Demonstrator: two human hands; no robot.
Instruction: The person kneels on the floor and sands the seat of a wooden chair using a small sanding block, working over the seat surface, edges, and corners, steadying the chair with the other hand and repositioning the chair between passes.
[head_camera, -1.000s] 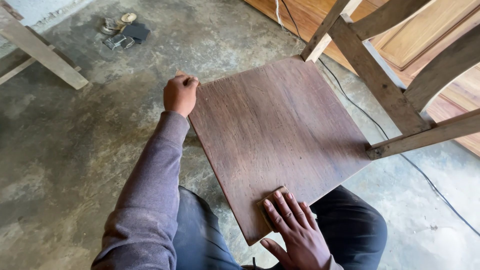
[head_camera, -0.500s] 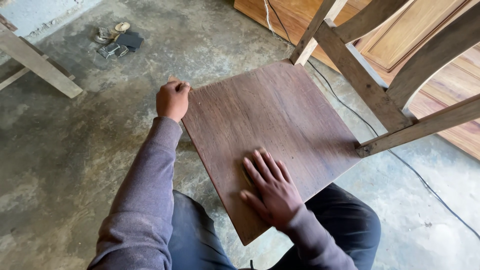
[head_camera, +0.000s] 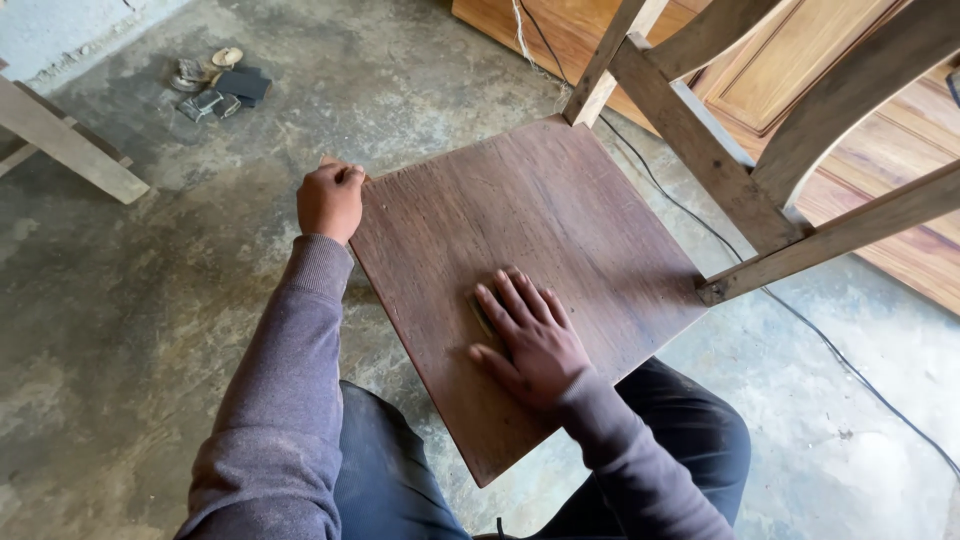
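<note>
Since half a second ago, the right hand (head_camera: 535, 340) has slid up the board (head_camera: 530, 280) from near its lower edge toward the middle, and the whole view has shifted a little. One dark brown wooden board rests tilted across the person's lap, its far corner against a pale wooden frame (head_camera: 720, 170). One left hand (head_camera: 330, 200) is curled shut over the board's left corner, fingers wrapped around the edge. The right hand lies flat, fingers spread and pressing down on a small pad (head_camera: 481, 312), most of it hidden beneath the palm. Both sleeves are grey-purple; the left arm reaches nearly straight, the right bends in from below. Around them: one bare concrete floor (head_camera: 150, 330), one thin black cable (head_camera: 800, 320) running past the frame, one small heap of scraps (head_camera: 220, 85) at the upper left, one pale wooden leg (head_camera: 70, 145) well apart on the left, and orange-brown wooden panels (head_camera: 800, 70) behind the frame.
</note>
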